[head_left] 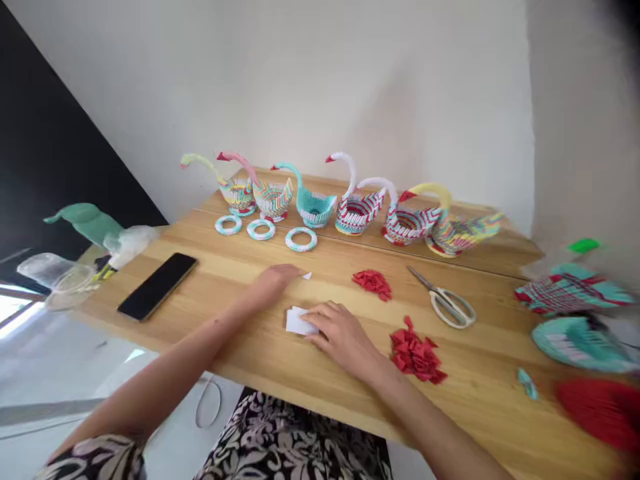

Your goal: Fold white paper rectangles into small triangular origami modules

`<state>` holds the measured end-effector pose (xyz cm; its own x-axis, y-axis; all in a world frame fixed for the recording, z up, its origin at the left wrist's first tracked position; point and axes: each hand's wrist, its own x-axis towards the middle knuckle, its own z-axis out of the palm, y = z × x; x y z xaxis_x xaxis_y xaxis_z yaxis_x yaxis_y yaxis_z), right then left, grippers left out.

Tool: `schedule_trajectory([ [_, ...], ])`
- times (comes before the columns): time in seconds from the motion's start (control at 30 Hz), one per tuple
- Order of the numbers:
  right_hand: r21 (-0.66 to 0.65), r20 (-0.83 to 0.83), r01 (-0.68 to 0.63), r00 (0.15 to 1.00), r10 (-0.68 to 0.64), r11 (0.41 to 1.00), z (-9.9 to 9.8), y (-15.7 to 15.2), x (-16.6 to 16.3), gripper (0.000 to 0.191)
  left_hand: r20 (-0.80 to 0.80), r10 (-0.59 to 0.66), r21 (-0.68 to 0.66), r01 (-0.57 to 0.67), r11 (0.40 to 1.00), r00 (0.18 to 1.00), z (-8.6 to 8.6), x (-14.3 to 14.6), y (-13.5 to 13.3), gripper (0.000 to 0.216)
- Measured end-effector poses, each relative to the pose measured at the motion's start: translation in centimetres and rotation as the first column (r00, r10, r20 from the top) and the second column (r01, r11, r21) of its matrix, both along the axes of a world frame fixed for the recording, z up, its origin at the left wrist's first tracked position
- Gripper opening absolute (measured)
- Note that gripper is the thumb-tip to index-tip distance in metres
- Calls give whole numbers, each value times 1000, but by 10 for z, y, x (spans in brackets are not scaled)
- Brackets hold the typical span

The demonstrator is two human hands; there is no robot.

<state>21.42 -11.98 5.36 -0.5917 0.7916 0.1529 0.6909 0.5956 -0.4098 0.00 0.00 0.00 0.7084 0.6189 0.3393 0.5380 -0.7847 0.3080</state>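
White paper stack: small flat slips (296,323) on the wooden table (240,347), near its front edge; the long axis runs roughly left to right, the right end under the fingers and the upper slips slightly askew.
Right hand: the hand (340,330) reaches in from the right, fingers bent, fingertips on the stack's right end; I cannot tell whether they pinch it or only rest there.
Left hand: the hand (274,285) is stretched beyond the stack, fingertips at a white paper triangle (307,275); whether they grip it is unclear, and the triangle is too small to tell which way it points.
Red folded pieces: one heap (373,283) beyond and right of the stack; a larger heap (417,353) to its right, beside the right forearm.
Scissors: white-handled (453,308), well right of the stack; blades point away and left.
Smartphone: black (157,287), well left of the stack, slanting away to the right.
Paper swans: six in a row (316,208), far beyond the stack, beaks to the left; their bodies are hollow bowls.
Rings: three, white and turquoise (301,239), between swans and stack.
Clear plastic container: (57,270) far left of the stack, past the table's edge; contents cannot be made out.
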Motion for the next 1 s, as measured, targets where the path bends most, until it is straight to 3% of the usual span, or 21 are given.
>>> schedule_trajectory([
  [0.17, -3, -45, -50, 998, 49, 999, -2, 5, 1, 33, 10, 177, 6, -177, 984, 984, -3, -26, -13, 33],
  [0.4, 5, -119, -75, 990, 75, 997, -5, 7, 5, 28, -12, 6, 62, -6, 998, 1000, 26, 15, -11, 29],
  [0.63, 13, -178, -66, 982, 67, 998, -10, 7, 6, 23, -62, 5, 5, -4, 1000, 998, 22, 38, -4, 28],
  [0.8, 49, -236, -77, 968, 87, 996, -15, 8, 8, 19, 74, 67, -76, -61, 995, 995, 27, 41, -3, 31],
  [1.0, 91, -296, -96, 948, 119, 991, -17, 8, 8, 12, 304, 75, -162, -26, 986, 950, 32, 44, -10, 27],
])
